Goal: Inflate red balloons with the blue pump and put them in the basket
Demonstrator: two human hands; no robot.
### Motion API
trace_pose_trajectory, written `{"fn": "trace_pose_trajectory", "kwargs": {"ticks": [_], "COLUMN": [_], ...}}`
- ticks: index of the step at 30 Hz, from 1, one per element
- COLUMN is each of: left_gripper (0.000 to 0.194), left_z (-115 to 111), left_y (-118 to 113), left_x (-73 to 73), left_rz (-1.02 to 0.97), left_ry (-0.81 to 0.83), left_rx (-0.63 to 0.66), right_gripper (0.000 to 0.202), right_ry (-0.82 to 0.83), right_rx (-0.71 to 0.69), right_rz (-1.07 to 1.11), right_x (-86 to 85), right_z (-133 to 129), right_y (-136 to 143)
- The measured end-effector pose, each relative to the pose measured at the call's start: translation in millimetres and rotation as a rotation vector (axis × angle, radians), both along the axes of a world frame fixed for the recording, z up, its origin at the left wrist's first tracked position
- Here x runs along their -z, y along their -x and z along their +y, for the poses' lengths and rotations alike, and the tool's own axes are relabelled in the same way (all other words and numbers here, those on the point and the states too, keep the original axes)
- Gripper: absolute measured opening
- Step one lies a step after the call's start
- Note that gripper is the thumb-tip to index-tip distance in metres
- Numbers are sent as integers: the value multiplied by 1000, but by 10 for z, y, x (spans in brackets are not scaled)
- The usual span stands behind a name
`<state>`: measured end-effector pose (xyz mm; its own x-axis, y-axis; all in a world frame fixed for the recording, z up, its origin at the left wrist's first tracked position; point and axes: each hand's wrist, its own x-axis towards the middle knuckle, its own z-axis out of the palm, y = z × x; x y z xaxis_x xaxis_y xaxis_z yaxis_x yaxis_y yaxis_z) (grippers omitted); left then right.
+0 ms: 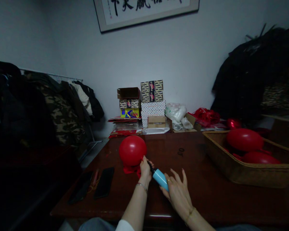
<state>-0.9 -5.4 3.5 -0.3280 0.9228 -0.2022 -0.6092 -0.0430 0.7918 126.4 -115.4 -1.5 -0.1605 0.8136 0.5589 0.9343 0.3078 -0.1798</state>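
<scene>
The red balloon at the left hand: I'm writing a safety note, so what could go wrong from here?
The red balloon might slip off the blue pump if the left hand loosens where they meet. Well rounded, it could burst if overfilled. The scissors on the table could prick it.

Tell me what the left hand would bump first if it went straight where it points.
Probably the red balloon: the left hand has its fingertips at the balloon's lower edge, though depth is unclear.

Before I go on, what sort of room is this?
Probably a back room or office doubling as storage: hanging clothes line the left side, stacked boxes stand by the wall, and framed calligraphy hangs above.
</scene>
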Motion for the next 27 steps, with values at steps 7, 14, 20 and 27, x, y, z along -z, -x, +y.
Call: {"fn": "trace_pose_trajectory", "kwargs": {"ticks": [7,14,20,27], "left_gripper": [36,35,38,40], "left_z": [38,140,146,83], "left_y": [103,243,242,176], "left_x": [-30,-15,-37,-22], "left_rz": [-6,3,-8,-5], "left_ry": [-29,-46,-49,-74], "left_rx": [16,-4,19,10], "right_gripper": [40,45,42,38], "right_ry": [-56,-163,-169,-96], "right_rx": [-35,-142,-117,-44], "right_rz": [-27,-148,-158,-50], "right_x": [76,271,295,205], "right_z": [-126,-356,-441,-285], "right_y": [-154,-604,-677,-397]}}
